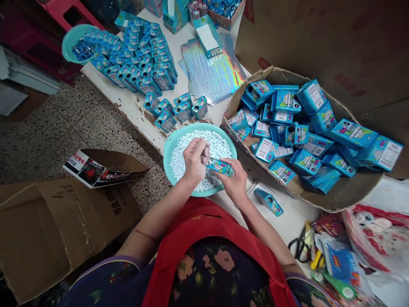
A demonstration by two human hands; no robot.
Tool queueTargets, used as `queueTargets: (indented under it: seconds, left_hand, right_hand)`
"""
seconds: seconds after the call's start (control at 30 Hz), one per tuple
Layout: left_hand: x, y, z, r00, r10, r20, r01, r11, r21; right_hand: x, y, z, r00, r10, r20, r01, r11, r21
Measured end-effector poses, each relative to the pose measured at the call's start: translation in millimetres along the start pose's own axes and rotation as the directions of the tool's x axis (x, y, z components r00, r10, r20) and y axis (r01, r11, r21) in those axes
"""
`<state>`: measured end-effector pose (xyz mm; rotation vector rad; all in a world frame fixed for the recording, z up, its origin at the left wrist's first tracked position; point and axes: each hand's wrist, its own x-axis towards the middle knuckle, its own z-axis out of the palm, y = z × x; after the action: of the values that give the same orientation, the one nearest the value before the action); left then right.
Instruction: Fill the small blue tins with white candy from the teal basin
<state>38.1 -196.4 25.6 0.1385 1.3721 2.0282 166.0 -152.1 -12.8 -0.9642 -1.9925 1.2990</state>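
Observation:
My right hand (235,180) grips a small blue candy box (219,165) between thumb and fingers, tilted over the bowl. The box's near-left end is close to my left hand (195,158), which is closed, its fingertips dusted white. What lies inside those curled fingers is hidden. Under both hands stands a turquoise bowl (166,164) filled with small white candies (181,149). Just beyond the bowl, several blue boxes (183,110) stand upright with round holes in their tops. One more blue box (268,201) lies by my right forearm.
A large carton (230,121) of jumbled blue boxes takes up the right side. Rows of boxes (140,64) fill the table's far left, beside another turquoise bowl (67,44). Shiny holographic sheets (217,79) lie behind. Scissors (300,247) and plastic packets sit at lower right.

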Motion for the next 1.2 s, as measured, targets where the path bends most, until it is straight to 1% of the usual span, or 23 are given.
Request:
queueTargets:
  seconds: [0.07, 0.1, 0.13, 0.17, 0.2, 0.23, 0.3, 0.37, 0.43, 0.47, 0.5, 0.57, 0.63, 0.7, 0.73, 0.77, 0.8, 0.83, 0.87, 0.93, 1.03, 1.1, 1.2]
  left_hand:
    - [11, -2, -8.0, 1.0, 0.005, -0.027, -0.005, 1.0, 0.008]
    - [19, -5, -14.1, 0.999, 0.023, -0.043, -0.02, 0.998, 0.056]
    - [29, -11, -21.1, 0.997, 0.046, -0.057, -0.037, 0.988, 0.153]
    - [38, -19, -28.4, 0.997, 0.069, -0.045, -0.051, 0.948, 0.314]
    - [47, -29, -35.6, 0.996, 0.084, -0.013, -0.066, 0.863, 0.501]
    - [54, -40, -41.8, 0.996, 0.075, 0.039, -0.082, 0.731, 0.677]
    - [62, -64, -49.5, 0.989, 0.01, 0.144, -0.134, 0.445, 0.885]
    - [61, -85, -51.0, 0.972, -0.073, 0.223, -0.202, 0.226, 0.953]
    - [55, -98, -49.5, 0.952, -0.153, 0.267, -0.257, 0.08, 0.963]
    - [52, -101, -49.1, 0.945, -0.186, 0.271, -0.265, 0.054, 0.963]
    - [49, -102, -49.3, 0.948, -0.196, 0.251, -0.235, 0.099, 0.967]
    - [48, -98, -51.7, 0.968, -0.176, 0.178, -0.127, 0.269, 0.955]
    - [48, -85, -54.0, 0.988, -0.14, 0.071, 0.006, 0.488, 0.873]
    - [45, -65, -52.2, 0.984, -0.173, -0.034, 0.154, 0.752, 0.641]
    - [42, -53, -49.0, 0.974, -0.219, -0.056, 0.22, 0.86, 0.46]
    - [37, -41, -44.3, 0.961, -0.271, -0.053, 0.275, 0.928, 0.252]
    - [33, -29, -38.2, 0.95, -0.311, -0.022, 0.312, 0.947, 0.074]
    - [27, -19, -31.5, 0.946, -0.323, 0.021, 0.324, 0.946, -0.035]
    - [22, -11, -24.6, 0.95, -0.307, 0.054, 0.311, 0.946, -0.093]
    - [14, -2, -12.7, 0.975, -0.218, 0.052, 0.223, 0.967, -0.126]
    - [9, -4, -4.0, 0.996, -0.083, -0.019, 0.08, 0.99, -0.113]
    - [9, -7, -3.0, 0.997, -0.061, -0.047, 0.055, 0.991, -0.122]
    - [11, -6, -3.1, 0.994, -0.093, -0.059, 0.085, 0.988, -0.133]
  right_hand:
    - [-1, 4, -3, 0.999, 0.045, -0.011, -0.044, 0.997, 0.056]
    - [-2, 6, -6, 0.998, 0.06, -0.017, -0.058, 0.995, 0.085]
    - [-2, 8, -10, 0.997, 0.071, -0.022, -0.068, 0.992, 0.11]
    - [-3, 10, -13, 0.997, 0.077, -0.026, -0.073, 0.989, 0.128]
    - [-4, 12, -17, 0.996, 0.081, -0.027, -0.077, 0.987, 0.138]
    - [-4, 14, -20, 0.996, 0.085, -0.026, -0.08, 0.987, 0.141]
    - [-5, 17, -24, 0.995, 0.093, -0.022, -0.089, 0.987, 0.134]
    - [-6, 19, -28, 0.995, 0.1, -0.021, -0.096, 0.987, 0.129]
    - [-7, 19, -31, 0.993, 0.109, -0.032, -0.105, 0.988, 0.112]
    - [-7, 18, -33, 0.993, 0.116, -0.037, -0.111, 0.989, 0.1]
    - [-7, 17, -34, 0.992, 0.122, -0.041, -0.118, 0.989, 0.088]
    - [-8, 15, -37, 0.991, 0.124, -0.047, -0.121, 0.991, 0.058]
    - [-7, 11, -39, 0.993, 0.11, -0.053, -0.109, 0.994, 0.024]
    - [-7, 7, -38, 0.995, 0.086, -0.059, -0.087, 0.996, -0.017]
    - [-6, 5, -36, 0.996, 0.07, -0.057, -0.072, 0.997, -0.036]
    - [-5, 4, -33, 0.997, 0.051, -0.05, -0.053, 0.997, -0.054]
    - [-5, 3, -30, 0.999, 0.029, -0.036, -0.031, 0.997, -0.074]
    - [-4, 1, -25, 1.0, 0.005, -0.015, -0.007, 0.996, -0.092]
    - [-3, 0, -21, 1.0, -0.018, 0.008, 0.019, 0.994, -0.107]
    - [-1, -3, -12, 0.997, -0.052, 0.054, 0.058, 0.99, -0.132]
    - [1, -6, -3, 0.994, -0.068, 0.08, 0.079, 0.986, -0.148]
    - [1, -7, -2, 0.995, -0.06, 0.077, 0.071, 0.987, -0.144]
    - [1, -6, -2, 0.997, -0.031, 0.073, 0.04, 0.993, -0.113]
